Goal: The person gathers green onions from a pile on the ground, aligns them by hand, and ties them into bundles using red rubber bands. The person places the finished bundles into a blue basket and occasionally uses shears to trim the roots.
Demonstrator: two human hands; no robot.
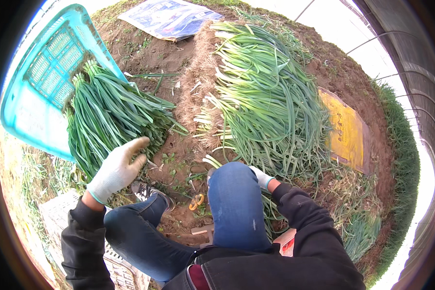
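Note:
My left hand [121,168], in a white knit glove, is raised with thumb and fingers apart and nothing between them. Just beyond it, tied bundles of green garlic or leeks [112,108] lean out of a turquoise plastic crate [54,54], roots inward. My right hand [262,177], also gloved, is partly behind my raised knee [235,203]; its fingers are hidden. Pale stalks [212,161] show left of that knee, and green leaves [272,210] hang below the hand. A large heap of loose, rooted plants [261,98] lies just past it.
A small orange looped object [196,202], perhaps scissors handles, lies on the soil between my feet. A blue printed sack [170,18] lies at the far side, a yellow one [344,127] right of the heap. A white crate [61,214] stands at my left.

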